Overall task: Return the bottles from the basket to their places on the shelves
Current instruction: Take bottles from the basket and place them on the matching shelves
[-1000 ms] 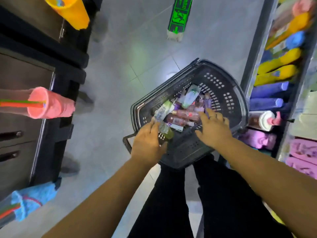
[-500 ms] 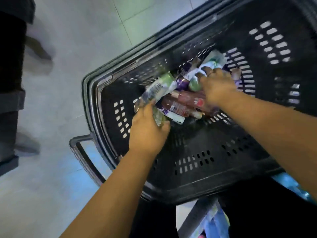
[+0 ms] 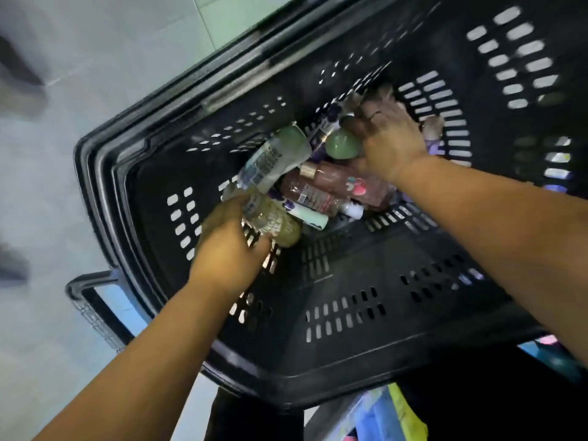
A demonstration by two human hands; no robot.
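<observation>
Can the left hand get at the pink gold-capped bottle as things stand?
Probably not yet. The left hand is full, gripping a yellowish bottle, and the right hand, gripping a round green-capped bottle, has its wrist over the far end of the pink bottle. Its gold-capped end lies bare, though.

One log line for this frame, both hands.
phase: picking from basket | left hand: grips yellowish bottle | right hand: grips green-capped bottle | pink bottles: lying in basket
</observation>
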